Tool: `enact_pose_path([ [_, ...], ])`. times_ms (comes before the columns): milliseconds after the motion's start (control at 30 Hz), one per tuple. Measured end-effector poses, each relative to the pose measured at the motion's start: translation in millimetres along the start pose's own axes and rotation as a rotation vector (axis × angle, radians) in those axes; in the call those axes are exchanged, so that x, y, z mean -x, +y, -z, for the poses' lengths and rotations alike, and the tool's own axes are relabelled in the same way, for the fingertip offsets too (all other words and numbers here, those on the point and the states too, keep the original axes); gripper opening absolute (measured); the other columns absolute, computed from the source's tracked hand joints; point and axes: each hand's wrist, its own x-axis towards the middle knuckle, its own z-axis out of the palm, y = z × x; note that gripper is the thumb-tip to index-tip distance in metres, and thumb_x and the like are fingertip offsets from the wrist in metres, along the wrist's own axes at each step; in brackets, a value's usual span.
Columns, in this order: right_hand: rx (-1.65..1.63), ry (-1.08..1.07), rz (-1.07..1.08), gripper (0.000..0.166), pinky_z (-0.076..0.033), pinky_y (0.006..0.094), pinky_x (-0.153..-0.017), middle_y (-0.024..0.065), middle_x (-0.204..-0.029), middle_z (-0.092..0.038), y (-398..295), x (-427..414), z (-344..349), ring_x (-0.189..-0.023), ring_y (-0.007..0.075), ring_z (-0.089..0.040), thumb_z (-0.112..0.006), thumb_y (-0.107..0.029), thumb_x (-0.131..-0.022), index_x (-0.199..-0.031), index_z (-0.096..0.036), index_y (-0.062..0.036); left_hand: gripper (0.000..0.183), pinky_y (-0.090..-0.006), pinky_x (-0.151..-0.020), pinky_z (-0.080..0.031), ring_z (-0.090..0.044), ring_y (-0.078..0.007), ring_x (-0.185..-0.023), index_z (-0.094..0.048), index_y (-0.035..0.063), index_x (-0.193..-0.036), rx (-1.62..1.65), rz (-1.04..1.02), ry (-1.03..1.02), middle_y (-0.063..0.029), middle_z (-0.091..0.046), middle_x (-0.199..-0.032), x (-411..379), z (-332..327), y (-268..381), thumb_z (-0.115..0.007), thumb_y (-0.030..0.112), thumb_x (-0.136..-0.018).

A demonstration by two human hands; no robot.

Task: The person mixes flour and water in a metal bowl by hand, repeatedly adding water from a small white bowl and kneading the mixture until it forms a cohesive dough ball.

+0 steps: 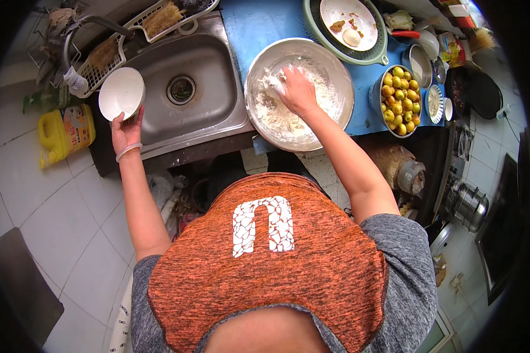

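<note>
My left hand (127,132) grips a white bowl (121,95) by its near edge and holds it tilted at the sink's left side, close to the faucet outlet (76,82). A thin streak, perhaps water, runs across the bowl's inside. My right hand (298,93) reaches into a large steel basin (343,95), its fingers coated in white flour. Clumpy flour (287,117) covers much of the basin floor. Pale, sticky lumps cling around these fingertips, and whether they are closed on any dough is hidden by the flour.
A steel sink (216,66) lies left of the basin. On the blue counter (260,20), a green colander (362,58) carries a plate (327,9) with scraps. A bowl of yellow-green fruit (401,99) stands to the right. A yellow jug (73,130) is at far left.
</note>
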Motion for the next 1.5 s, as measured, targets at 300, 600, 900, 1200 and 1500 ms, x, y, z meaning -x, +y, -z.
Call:
enact_pose_path([
  [300, 0.274, -0.07, 0.09, 0.067, -0.044, 0.0515, -0.087, 0.0163, -0.12, -0.049, 8, 40, -29, -0.112, 0.0392, -0.048, -0.076, -0.038, -0.069, -0.128, -0.048, -0.0208, 0.066, -0.0634, -0.101, -0.041, -0.04, -0.0372, -0.126, -0.041, 0.0064, -0.134, 0.029, 0.02, -0.007, -0.0162, -0.041, -0.136, -9, -8, 0, -0.061, -0.007, -0.072],
  [600, 0.282, -0.071, 0.084, 0.054, -0.05, 0.046, -0.078, 0.012, -0.106, -0.056, 12, 3, -28, -0.103, 0.0341, -0.055, -0.079, -0.037, -0.065, -0.11, -0.055, -0.0204, 0.069, -0.0628, -0.101, -0.041, -0.041, -0.0364, -0.126, -0.038, 0.0065, -0.136, -0.035, 0.007, -0.042, -0.0164, -0.041, -0.136, -9, -15, -5, -0.061, -0.006, -0.072],
  [900, 0.06, 0.234, -0.407, 0.068, -0.047, 0.0475, -0.087, 0.022, -0.117, -0.055, 49, -11, -3, -0.107, 0.0383, -0.056, -0.07, -0.052, -0.073, -0.114, -0.051, -0.0027, 0.07, -0.0624, -0.101, -0.041, -0.04, -0.0365, -0.127, -0.038, 0.0064, -0.136, -0.016, 0.032, -0.049, -0.0158, -0.041, -0.136, -5, -20, -7, -0.061, -0.006, -0.072],
  [1200, -0.141, -0.234, -0.186, 0.065, -0.048, 0.0427, -0.088, 0.023, -0.104, -0.065, 62, -11, 5, -0.097, 0.0375, -0.062, -0.075, -0.044, -0.065, -0.111, -0.06, -0.0008, 0.07, -0.064, -0.103, -0.037, -0.037, -0.0383, -0.128, -0.037, 0.0065, -0.136, 0.004, 0.033, -0.044, -0.0172, -0.039, -0.138, -3, -11, -8, -0.06, -0.007, -0.072],
  [1500, -0.399, 0.18, -0.237, 0.056, -0.046, 0.0394, -0.09, 0.0199, -0.114, -0.062, 75, -23, 5, -0.102, 0.0303, -0.062, -0.068, -0.03, -0.084, -0.127, -0.048, -0.0018, 0.061, -0.0632, -0.098, -0.042, -0.045, -0.0359, -0.123, -0.045, 0.0065, -0.13, 0.022, -0.013, -0.094, -0.0148, -0.05, -0.131, -2, -6, -8, -0.06, -0.004, -0.072],
])
